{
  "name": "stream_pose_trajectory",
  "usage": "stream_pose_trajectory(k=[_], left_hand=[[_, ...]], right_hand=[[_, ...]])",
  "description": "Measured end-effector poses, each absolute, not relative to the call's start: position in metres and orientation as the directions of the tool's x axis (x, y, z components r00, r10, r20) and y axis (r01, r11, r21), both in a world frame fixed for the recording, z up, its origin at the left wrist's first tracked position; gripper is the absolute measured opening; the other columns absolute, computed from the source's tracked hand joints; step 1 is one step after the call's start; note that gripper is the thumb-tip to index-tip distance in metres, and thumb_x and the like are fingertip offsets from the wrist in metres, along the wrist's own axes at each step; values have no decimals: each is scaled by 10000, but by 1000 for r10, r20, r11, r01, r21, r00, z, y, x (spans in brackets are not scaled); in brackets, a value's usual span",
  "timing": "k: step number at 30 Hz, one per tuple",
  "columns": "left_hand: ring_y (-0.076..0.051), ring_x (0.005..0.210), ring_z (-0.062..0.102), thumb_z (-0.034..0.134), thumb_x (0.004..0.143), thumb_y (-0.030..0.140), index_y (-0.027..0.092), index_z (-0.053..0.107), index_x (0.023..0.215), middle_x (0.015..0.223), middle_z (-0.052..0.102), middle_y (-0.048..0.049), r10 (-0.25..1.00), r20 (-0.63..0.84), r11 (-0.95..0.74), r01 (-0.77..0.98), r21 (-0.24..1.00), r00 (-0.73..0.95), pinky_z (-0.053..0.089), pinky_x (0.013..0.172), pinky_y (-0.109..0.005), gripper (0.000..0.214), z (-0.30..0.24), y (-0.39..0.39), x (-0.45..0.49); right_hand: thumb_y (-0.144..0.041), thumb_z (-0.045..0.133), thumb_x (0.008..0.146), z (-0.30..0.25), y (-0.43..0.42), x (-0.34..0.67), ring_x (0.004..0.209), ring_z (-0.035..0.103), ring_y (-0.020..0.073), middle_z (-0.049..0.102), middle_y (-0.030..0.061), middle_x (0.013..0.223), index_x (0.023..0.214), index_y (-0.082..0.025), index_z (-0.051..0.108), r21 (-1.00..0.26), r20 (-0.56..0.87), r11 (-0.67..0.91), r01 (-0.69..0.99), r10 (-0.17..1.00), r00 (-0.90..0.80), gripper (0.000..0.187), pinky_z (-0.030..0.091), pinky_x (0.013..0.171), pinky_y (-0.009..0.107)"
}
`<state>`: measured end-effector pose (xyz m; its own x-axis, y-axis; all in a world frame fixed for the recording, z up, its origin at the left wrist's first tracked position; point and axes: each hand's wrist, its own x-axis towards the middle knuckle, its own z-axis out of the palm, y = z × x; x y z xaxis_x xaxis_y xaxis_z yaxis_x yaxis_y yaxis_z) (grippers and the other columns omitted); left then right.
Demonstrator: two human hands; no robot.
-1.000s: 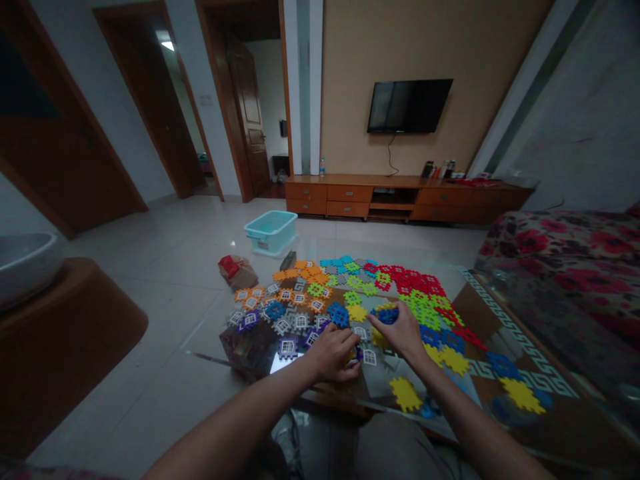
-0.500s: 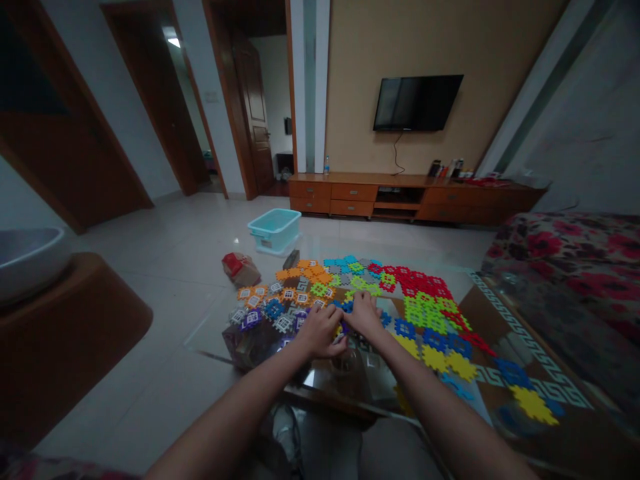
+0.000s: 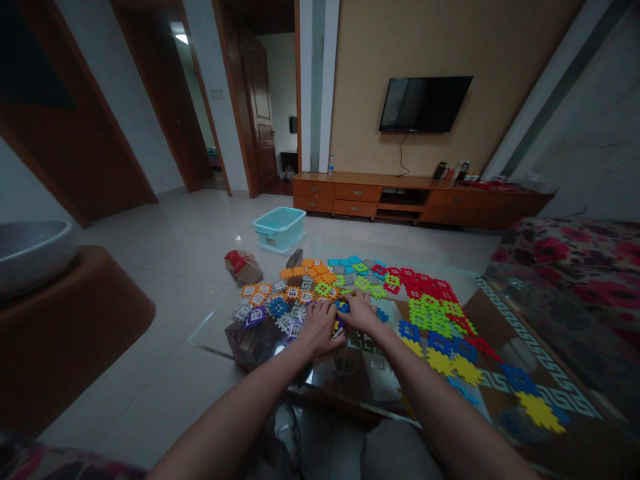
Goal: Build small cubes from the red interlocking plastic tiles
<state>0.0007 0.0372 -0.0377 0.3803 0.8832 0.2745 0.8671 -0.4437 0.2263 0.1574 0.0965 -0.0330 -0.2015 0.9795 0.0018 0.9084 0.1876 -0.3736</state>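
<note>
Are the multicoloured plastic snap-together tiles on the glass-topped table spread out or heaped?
Spread out: the multicoloured plastic tiles lie mostly flat in colour patches across the glass-topped table, not in one heap.

right here on the flat glass desk (image 3: 213,337), interlocking plastic waffle tiles (image 3: 380,287) spread across the top, with the left hand (image 3: 320,327) and the right hand (image 3: 360,312) side by side on them! a clear plastic bag (image 3: 250,343) sits just left of the left hand. beyond the desk, a rectangular plastic tub (image 3: 279,229) on the tiled floor (image 3: 150,267), then a low wooden sideboard (image 3: 420,200) behind it, beneath a flat wall-mounted tv (image 3: 425,103). over to the right, a floral-covered sofa (image 3: 565,257); to the left, a round basin (image 3: 30,257) on a curved wooden stand (image 3: 75,313).
</note>
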Motion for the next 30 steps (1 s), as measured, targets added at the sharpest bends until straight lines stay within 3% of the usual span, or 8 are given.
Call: stream_pose_trajectory(k=[8,12,18,23,30], left_hand=[[-314,1148,474,610,770,410,190,463,1210,1196,531,-120,891,273,-434,858,275,364,347,1001,-468,514,-44,41,1],[-328,1192,462,604,765,424,182,339,1385,1306,512,-147,889,296,-434,848,305,349,335,1026,-486,716,-48,43,1],[-334,1247,439,570,781,407,111,274,1440,1362,480,-189,890,317,-432,830,352,328,333,1074,-485,781,-54,46,0],[-343,1277,422,542,804,399,54,326,1417,1377,475,-215,900,289,-416,844,338,327,332,1100,-478,737,-55,45,1],[-406,1312,362,519,836,489,114,504,1303,1308,526,-202,913,260,-381,883,274,314,186,1137,-630,600,-48,42,1]], right_hand=[[-405,786,627,-32,105,154,1159,507,393,557,145,1219,1094,-236,689,-403,-1,124,907,991,-136,506,467,833,479],[-289,769,617,-31,105,150,1069,586,315,620,112,1160,1123,-230,648,-433,61,167,886,986,-156,523,476,819,392],[-157,677,652,-27,108,149,954,655,243,713,62,1012,1044,-232,674,-464,156,247,851,968,-196,399,469,782,292],[-99,618,674,-16,123,149,875,688,242,747,51,916,985,-230,716,-477,197,206,855,973,-124,352,471,751,291],[-192,627,746,10,163,89,908,691,253,760,58,953,1055,-245,735,-516,246,269,813,956,-160,332,477,784,304]])
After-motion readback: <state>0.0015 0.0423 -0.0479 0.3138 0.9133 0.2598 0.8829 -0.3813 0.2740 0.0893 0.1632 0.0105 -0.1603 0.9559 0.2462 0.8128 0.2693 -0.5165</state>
